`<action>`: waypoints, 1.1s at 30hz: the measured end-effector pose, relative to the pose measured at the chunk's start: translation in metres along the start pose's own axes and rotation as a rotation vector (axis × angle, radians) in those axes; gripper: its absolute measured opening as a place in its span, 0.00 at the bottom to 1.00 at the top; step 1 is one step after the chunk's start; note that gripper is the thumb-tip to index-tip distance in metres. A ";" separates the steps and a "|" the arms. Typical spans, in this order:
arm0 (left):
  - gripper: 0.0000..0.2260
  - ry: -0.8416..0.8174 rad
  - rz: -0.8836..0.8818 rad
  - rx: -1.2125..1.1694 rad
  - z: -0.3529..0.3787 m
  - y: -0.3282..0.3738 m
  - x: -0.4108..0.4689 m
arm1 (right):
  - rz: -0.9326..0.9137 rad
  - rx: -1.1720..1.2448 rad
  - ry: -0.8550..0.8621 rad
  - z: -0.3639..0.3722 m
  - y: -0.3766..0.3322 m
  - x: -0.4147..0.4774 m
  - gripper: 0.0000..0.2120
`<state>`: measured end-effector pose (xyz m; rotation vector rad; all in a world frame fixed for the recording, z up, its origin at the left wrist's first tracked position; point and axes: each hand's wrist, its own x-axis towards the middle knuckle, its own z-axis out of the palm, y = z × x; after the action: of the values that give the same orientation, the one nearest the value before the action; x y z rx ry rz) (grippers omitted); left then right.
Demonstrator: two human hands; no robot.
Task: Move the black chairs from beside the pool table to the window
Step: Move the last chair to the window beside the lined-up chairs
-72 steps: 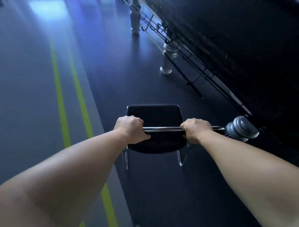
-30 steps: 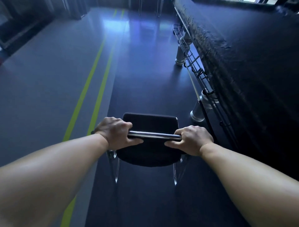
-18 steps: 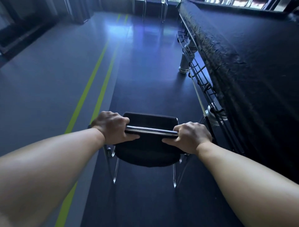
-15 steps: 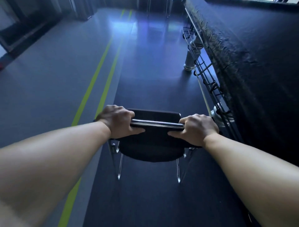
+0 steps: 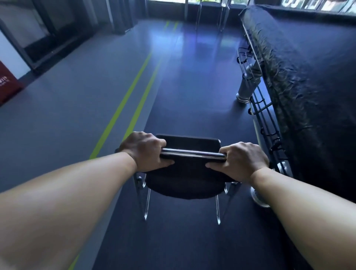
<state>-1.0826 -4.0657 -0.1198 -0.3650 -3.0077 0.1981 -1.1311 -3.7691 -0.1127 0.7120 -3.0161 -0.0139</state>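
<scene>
hands are on a black padded chair with a chrome tube frame (image 5: 185, 181), which sits in the middle of the view over the dark blue-grey floor (image 5: 192, 77), beside the long pool table draped in black cloth (image 5: 308, 77) on the right. the left grip (image 5: 143, 151) is curled round the left end of the chair's shiny chrome top bar (image 5: 192, 153), knuckles up and thumb tucked under against the black padding. the right grip (image 5: 240, 161) wraps the right end of the same bar in the same way, thumb pointing inward below it. both bare forearms reach forward from the lower corners.

two thin chrome legs (image 5: 146, 204) hang below the padding; whether their ends touch the floor cannot be told. the chair is close to the pool table's side, with a silver turned table leg (image 5: 246, 90) further ahead and a black wire rack (image 5: 264, 115) running under the table's rim. another silver leg base (image 5: 260, 200) shows just right of the chair, partly hidden by the right forearm.

two yellow-green floor lines (image 5: 123, 104) run side by side to the left of the chair towards the far end, where a bright window strip (image 5: 212, 1) shows, well apart from the chair. a dark red box (image 5: 7, 84) stands at the left edge by the wall.
</scene>
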 end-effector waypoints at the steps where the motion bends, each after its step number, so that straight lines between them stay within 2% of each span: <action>1: 0.27 -0.001 -0.001 -0.012 0.001 -0.002 0.009 | -0.008 0.004 0.014 0.001 0.005 0.010 0.36; 7: 0.27 0.025 -0.005 -0.018 0.012 -0.032 0.084 | -0.028 -0.015 0.085 0.010 0.032 0.091 0.35; 23: 0.28 0.044 0.051 -0.034 0.059 -0.171 0.334 | 0.062 -0.050 0.050 0.024 0.077 0.343 0.37; 33: 0.29 0.083 0.058 0.002 0.080 -0.231 0.478 | 0.055 -0.042 0.113 0.034 0.123 0.490 0.37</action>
<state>-1.6066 -4.1805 -0.1236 -0.4485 -2.9172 0.1858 -1.6258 -3.8780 -0.1249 0.6049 -2.9168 -0.0344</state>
